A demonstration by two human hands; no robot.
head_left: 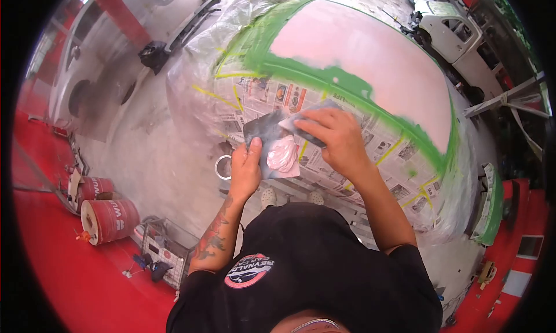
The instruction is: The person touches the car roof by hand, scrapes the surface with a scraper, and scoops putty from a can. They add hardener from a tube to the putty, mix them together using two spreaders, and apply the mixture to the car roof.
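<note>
Left hand (248,166): thumb pressed flat on a dark board (260,126), gripping it by its near-left edge; the fingers beneath are hidden. On the board: one mound of pink paste (282,154), heaped toward the near right. Right hand (337,135): fingers drawn in against a grey spreader (288,123) – gripped, tilted, just above the board's far-right side; whether it touches the board cannot be told. Beyond both hands: one curved panel (365,43), pale pink with green borders, edged by newspaper (370,159) and yellow tape (389,152). Beside the left hand – one white ring (218,168). Far left: red drum (119,222).
</note>
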